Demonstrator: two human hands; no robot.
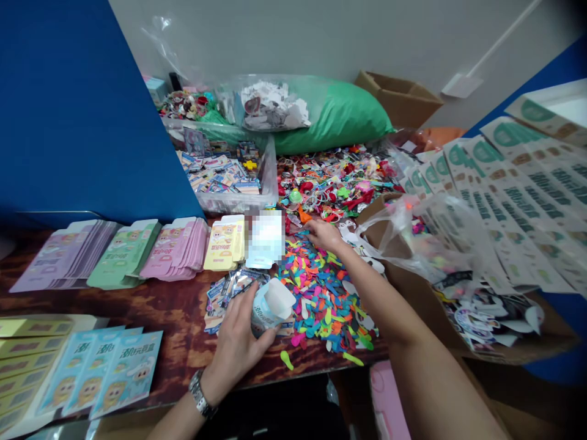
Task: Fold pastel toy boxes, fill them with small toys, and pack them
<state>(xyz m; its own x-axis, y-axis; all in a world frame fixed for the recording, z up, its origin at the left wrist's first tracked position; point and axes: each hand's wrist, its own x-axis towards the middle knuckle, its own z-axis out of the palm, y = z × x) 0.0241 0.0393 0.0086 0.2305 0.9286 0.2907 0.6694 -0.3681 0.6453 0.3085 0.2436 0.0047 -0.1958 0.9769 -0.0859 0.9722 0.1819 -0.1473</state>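
My left hand [238, 339], with a metal watch at its wrist, is closed round a small light-blue paper box [265, 316] whose top flap stands up. Under the box lie several printed cards and foil packets [217, 305]. My right hand [323, 235] reaches across a heap of colourful uninflated balloons [321, 293] to its far edge. Its fingers are bunched together beside an orange piece [303, 214]; whether they grip anything is hidden. Just beyond is a spread of small mixed trinkets [339, 183].
Flat folded boxes in purple [68, 250], green [121, 253], pink [172, 247] and yellow [224, 244] line the left. Blue boxes [126, 373] lie near the front left. A clear bin [238, 201] holds cards; a cardboard carton [413, 287] stands right, beside hanging printed sheets [499, 201].
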